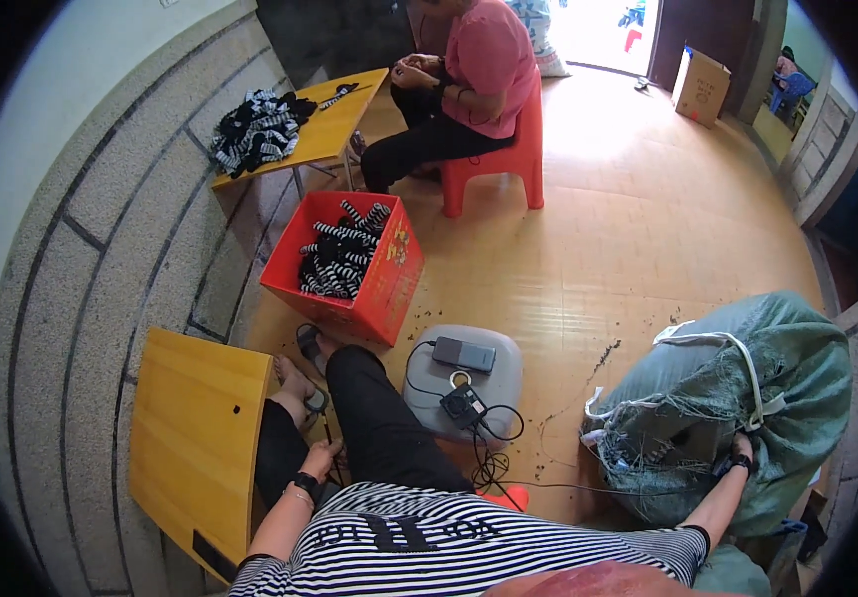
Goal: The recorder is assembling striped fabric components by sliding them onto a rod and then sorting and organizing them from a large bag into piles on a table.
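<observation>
My left hand [321, 461], with a black band on its wrist, lies low against my black trousers [379, 428] beside the yellow table [195, 438]. Its fingers are curled, and whether they hold anything is unclear. My right hand [744, 448] reaches out to the right, a black strap on its wrist. It is pressed into the side of a large green woven sack [748, 368], whose fabric mostly hides the fingers. White cord [738, 348] ties the sack's top.
A grey stool [494, 383] ahead carries a dark flat pack [464, 353] and a small black device [463, 404] with cables. A red box [389, 284] holds striped black-and-white pieces. Farther off, a person in pink on a red stool [509, 159] works at another yellow table [334, 124].
</observation>
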`<action>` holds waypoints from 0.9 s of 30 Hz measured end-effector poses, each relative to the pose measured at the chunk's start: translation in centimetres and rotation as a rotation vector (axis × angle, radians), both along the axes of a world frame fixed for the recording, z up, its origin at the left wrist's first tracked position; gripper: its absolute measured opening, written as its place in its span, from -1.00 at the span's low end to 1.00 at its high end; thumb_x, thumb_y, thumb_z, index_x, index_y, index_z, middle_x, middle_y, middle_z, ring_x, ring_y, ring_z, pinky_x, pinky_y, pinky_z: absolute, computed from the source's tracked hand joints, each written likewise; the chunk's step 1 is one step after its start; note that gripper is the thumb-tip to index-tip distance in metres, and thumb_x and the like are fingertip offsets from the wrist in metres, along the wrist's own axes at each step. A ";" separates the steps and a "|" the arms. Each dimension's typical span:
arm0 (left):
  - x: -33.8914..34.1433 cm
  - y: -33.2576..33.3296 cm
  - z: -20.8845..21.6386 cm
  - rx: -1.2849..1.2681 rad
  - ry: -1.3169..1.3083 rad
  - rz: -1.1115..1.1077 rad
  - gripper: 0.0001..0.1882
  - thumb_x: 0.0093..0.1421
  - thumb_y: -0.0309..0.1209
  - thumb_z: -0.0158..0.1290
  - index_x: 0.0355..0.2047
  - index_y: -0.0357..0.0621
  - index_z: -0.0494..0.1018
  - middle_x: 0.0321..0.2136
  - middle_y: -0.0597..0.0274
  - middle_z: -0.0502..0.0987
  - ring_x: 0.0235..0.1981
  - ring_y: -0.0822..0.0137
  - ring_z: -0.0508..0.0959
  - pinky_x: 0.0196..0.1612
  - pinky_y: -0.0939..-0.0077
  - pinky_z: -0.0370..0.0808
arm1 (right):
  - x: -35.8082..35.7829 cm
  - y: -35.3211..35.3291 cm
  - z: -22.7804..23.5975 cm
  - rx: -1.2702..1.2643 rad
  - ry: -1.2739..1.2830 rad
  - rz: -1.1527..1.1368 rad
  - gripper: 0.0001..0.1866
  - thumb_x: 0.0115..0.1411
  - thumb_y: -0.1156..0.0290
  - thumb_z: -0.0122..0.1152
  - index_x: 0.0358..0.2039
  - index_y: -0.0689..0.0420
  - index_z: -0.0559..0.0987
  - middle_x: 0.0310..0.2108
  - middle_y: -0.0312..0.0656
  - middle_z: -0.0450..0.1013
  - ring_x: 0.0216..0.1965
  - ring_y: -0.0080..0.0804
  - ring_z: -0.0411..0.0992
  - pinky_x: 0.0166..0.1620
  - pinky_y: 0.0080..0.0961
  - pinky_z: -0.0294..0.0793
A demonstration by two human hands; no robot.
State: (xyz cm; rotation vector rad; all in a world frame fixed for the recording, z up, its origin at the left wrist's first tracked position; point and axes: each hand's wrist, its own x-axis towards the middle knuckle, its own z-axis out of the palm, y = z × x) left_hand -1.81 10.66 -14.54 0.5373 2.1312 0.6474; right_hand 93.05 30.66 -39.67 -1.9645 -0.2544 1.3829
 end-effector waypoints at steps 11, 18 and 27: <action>-1.3 0.3 -4.2 0.242 -0.219 0.066 -0.67 0.29 -0.26 -0.02 -0.51 -0.23 0.46 -0.60 0.23 0.49 -0.59 0.32 0.47 -0.47 0.46 0.36 | -6.5 -0.2 13.0 0.292 -1.049 0.115 -0.57 0.13 0.37 0.19 0.00 0.26 0.45 -0.02 -0.07 0.43 -0.03 -0.22 0.36 0.08 -0.39 0.30; -2.3 -0.3 -6.2 0.340 -0.552 0.153 -0.70 0.27 -0.19 0.05 -0.49 -0.12 0.37 -0.61 0.27 0.44 -0.57 0.34 0.51 -0.45 0.43 0.47 | -3.6 -1.6 24.5 0.565 -0.780 -0.117 -0.50 -0.02 0.43 0.34 -0.01 0.21 0.52 -0.03 -0.26 0.47 -0.06 -0.37 0.39 0.00 -0.40 0.38; -2.2 -3.0 -9.0 0.464 -0.755 0.204 -0.71 0.28 -0.20 0.02 -0.48 -0.13 0.36 -0.62 0.26 0.43 -0.59 0.36 0.50 -0.46 0.45 0.49 | -4.2 1.4 40.9 0.717 -0.345 0.141 -0.56 0.24 0.06 0.02 -0.09 0.15 0.56 -0.15 -0.34 0.49 -0.13 -0.38 0.41 0.01 -0.39 0.33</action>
